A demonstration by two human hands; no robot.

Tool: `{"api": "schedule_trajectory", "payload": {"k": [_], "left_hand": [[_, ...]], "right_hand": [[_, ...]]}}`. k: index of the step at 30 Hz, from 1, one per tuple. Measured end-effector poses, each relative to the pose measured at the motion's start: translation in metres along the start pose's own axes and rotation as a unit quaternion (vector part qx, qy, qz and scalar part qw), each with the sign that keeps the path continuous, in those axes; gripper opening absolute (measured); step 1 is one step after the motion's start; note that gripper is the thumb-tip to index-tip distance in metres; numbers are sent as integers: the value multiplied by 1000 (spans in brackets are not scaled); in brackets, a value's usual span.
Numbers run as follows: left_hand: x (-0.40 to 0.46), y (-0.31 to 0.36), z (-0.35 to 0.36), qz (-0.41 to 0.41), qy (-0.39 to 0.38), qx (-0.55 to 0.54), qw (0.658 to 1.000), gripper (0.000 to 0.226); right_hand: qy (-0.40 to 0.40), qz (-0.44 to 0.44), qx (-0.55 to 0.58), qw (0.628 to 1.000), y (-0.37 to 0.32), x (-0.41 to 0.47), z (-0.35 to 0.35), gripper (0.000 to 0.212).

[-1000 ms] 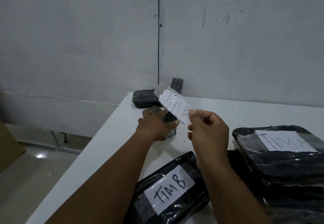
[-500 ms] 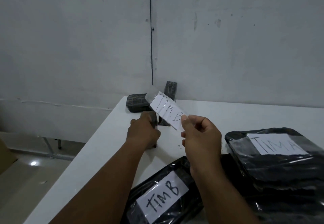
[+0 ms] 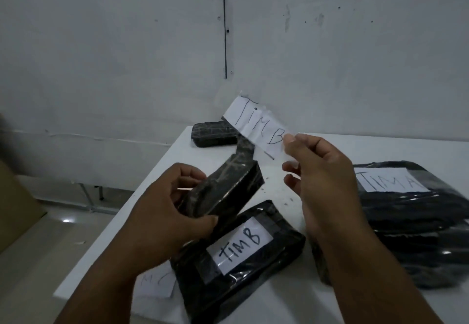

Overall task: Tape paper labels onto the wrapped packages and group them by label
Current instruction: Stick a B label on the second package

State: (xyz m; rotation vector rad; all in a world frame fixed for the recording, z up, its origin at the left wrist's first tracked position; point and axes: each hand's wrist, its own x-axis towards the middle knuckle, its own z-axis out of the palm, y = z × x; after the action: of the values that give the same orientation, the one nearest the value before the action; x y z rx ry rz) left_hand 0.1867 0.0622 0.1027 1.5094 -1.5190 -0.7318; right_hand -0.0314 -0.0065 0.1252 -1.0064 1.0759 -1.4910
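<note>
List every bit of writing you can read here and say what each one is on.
"TIMB": loose paper label pinched in the right hand.
"TIMB": label taped on the near wrapped package lying on the table.
"TIMA": label on the top package of the right-hand stack.
Paper slip at the table's near left edge: handwriting there, too blurred and hidden to read.
The package in the left hand shows no writing.

Bare table (image 3: pixel 330 146) lies open along the far right edge and in the middle gap between the near labelled package (image 3: pixel 238 255) and the right stack (image 3: pixel 411 222). A dark package (image 3: pixel 213 134) blocks the far left corner.
</note>
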Motion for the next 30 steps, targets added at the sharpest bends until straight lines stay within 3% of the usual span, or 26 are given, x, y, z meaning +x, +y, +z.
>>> {"api": "schedule_trajectory", "payload": {"k": [6, 11, 18, 20, 22, 24, 30], "left_hand": [[-44, -13, 10, 26, -48, 1, 999, 70], [-47, -23, 10, -10, -100, -14, 995, 79], [-54, -31, 5, -28, -80, 41, 996, 122], [-58, -31, 3, -7, -47, -2, 999, 110], [-63, -26, 5, 9, 12, -44, 999, 73], [-66, -17, 9, -2, 85, -53, 995, 50], [-65, -10, 12, -54, 158, -16, 986, 26]], "right_hand": [[-102, 38, -22, 994, -8, -19, -15, 7], [-200, 113, -70, 971, -10, -29, -23, 3], [-224, 156, -134, 952, -3, -32, -27, 7], [-223, 160, -137, 952, -2, -32, -29, 8], [-220, 161, -144, 951, -1, -31, -29, 7], [-219, 162, -155, 950, 0, -30, -30, 7], [-215, 171, -178, 945, 4, -29, -27, 10]]}}
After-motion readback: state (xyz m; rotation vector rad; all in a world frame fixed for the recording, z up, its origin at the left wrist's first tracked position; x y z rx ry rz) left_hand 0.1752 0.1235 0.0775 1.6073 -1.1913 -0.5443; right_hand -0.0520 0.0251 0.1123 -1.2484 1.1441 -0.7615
